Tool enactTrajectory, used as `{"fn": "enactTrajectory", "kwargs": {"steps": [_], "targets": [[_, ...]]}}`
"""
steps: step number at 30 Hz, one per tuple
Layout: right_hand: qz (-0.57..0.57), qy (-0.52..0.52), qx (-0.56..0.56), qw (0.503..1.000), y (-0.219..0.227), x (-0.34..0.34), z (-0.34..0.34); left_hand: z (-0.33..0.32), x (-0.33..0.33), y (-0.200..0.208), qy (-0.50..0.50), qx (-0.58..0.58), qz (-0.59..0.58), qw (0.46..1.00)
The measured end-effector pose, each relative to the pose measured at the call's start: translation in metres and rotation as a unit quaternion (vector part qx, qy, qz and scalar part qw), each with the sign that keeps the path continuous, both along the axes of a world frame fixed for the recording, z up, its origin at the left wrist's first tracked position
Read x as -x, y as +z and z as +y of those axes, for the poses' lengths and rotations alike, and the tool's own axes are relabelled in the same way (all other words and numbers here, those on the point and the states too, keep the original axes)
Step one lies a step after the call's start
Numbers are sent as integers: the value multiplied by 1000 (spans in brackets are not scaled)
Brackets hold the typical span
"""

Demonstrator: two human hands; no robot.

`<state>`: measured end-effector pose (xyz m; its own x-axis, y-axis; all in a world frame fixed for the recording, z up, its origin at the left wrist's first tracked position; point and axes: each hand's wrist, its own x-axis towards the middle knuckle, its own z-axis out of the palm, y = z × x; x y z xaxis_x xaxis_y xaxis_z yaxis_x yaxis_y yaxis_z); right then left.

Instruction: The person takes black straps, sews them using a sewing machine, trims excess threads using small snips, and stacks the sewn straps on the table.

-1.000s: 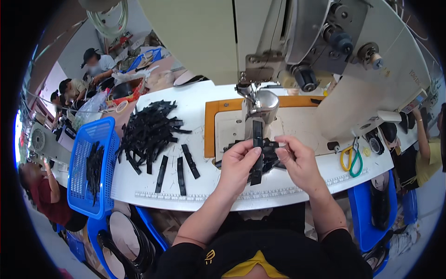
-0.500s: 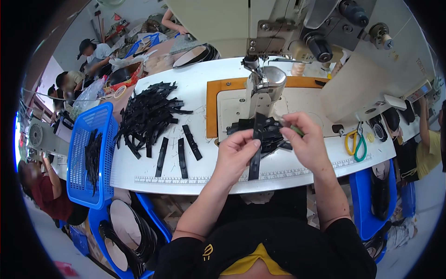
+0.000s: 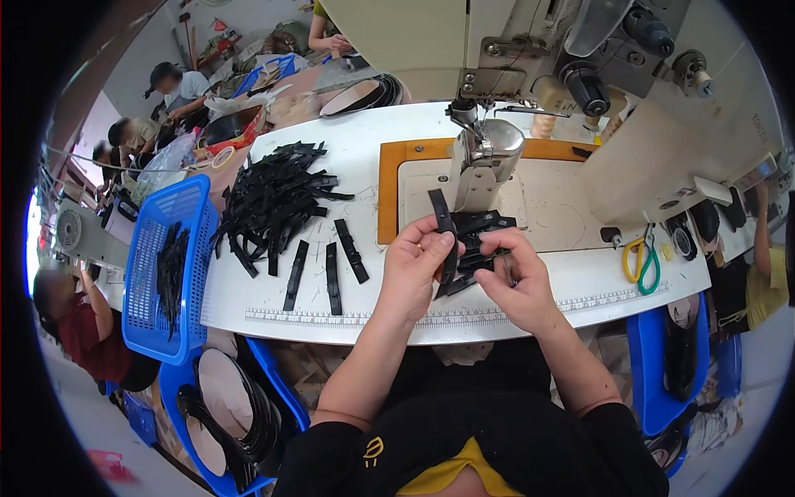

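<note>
My left hand (image 3: 414,269) pinches a narrow black strap (image 3: 439,204) between thumb and fingers, its upper end pointing away from me. My right hand (image 3: 526,286) is beside it, fingers curled; a small metallic thing shows at the fingertips, too hidden to name. Beneath and behind both hands lies a small heap of black straps (image 3: 489,222), partly covered by my fingers. Farther left, three single straps (image 3: 333,280) lie apart on the white table. A large tangled pile of similar straps (image 3: 273,199) is beyond them.
A sewing machine (image 3: 489,157) stands just beyond my hands. Scissors with yellow and green handles (image 3: 648,272) lie at right. A blue basket (image 3: 207,273) holding black strips stands at left; blue bins (image 3: 638,364) flank me below the table. Other people work at the far left and right.
My left hand has tilted the strap and raised its near end. My right hand has come lower and closer to it; the green thing seen earlier in its fingers no longer shows.
</note>
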<state>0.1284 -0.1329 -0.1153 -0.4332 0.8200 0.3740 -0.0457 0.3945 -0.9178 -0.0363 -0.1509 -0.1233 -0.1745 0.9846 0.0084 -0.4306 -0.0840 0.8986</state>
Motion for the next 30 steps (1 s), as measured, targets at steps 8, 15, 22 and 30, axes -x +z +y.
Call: {"fn": "enactTrajectory", "kwargs": {"steps": [8,15,22,30], "targets": [[-126,20,-227,965,30,0,28,0,-9,10,-96,48,52,993],[-121,0,-157,980,79,-15,41,14,5,60,-123,-79,27,989],[-207,-105,-422,876,133,-30,77,60,-11,109,-43,-34,60,997],[-225,-180,-455,843,135,-32,133,108,-9,132,-25,-10,21,999]]}}
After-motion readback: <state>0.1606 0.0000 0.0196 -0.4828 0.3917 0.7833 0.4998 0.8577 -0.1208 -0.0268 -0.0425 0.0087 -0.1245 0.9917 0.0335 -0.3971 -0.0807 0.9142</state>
